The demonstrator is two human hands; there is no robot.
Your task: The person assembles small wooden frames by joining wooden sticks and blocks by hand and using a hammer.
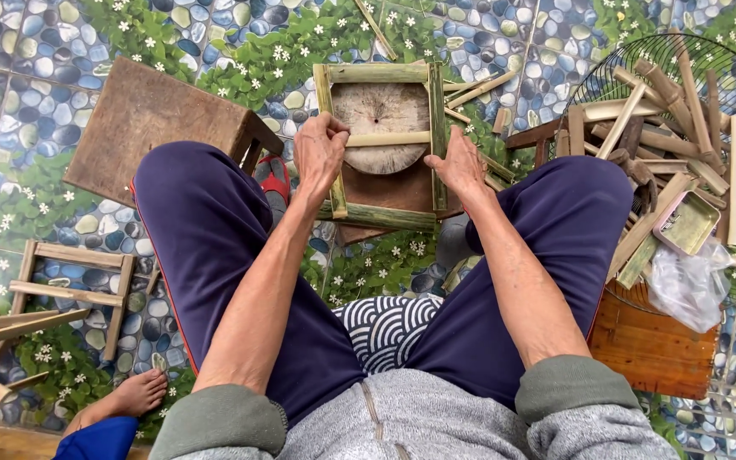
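Observation:
A square frame of green bamboo strips (385, 75) lies on a round wooden chopping block (382, 111) between my knees. My left hand (318, 150) pinches the left end of a thin bamboo crossbar (389, 138) set across the frame. The fingers of my right hand (460, 166) press on the frame's right rail beside the crossbar's other end. Dark blue trousers cover my legs on both sides.
A low wooden stool (153, 119) stands at the left. A finished bamboo frame (70, 290) lies on the pebble-pattern floor at lower left, beside another person's hands and foot (134, 393). At right, a wire fan guard (683, 102) holds bamboo pieces, a metal tray (686, 223) and a plastic bag (687, 285).

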